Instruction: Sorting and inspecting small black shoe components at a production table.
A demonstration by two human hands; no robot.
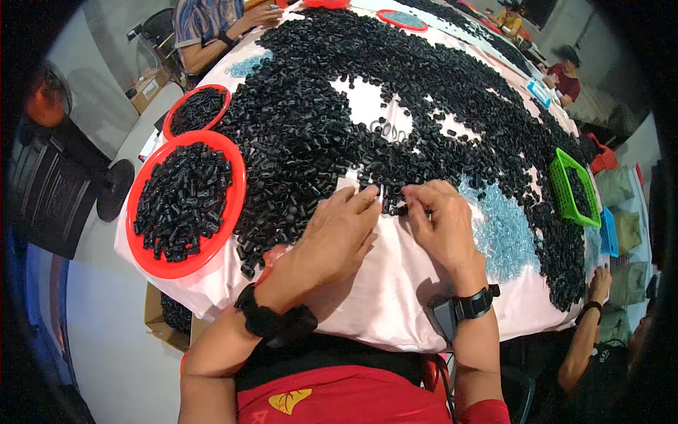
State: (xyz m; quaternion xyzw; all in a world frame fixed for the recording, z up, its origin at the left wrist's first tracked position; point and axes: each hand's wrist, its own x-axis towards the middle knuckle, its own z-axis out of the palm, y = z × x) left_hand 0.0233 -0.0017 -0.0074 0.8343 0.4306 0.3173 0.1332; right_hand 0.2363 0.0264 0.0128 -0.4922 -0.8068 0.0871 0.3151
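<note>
My left hand [339, 230] reaches over the white cloth at the pile's near edge. Its fingers are stretched forward and apart, with the tips at a few small black plastic parts [388, 196]. Just right of those parts is my right hand [446, 222], its fingers curled in and the thumb close to the index finger. Whatever lies between those fingertips is too small to make out. Beyond both hands spreads a large pile of black plastic parts [296, 134]. To the right of my right hand lies a heap of small clear bluish pieces [503, 237].
At the left are a large red tray [240, 205] and a smaller red tray [167, 121], both filled with black parts. A green basket [561, 187] and a blue container [609, 233] stand at right. Co-workers' arms [205, 53] reach in around the table; one forearm [583, 339] is near right.
</note>
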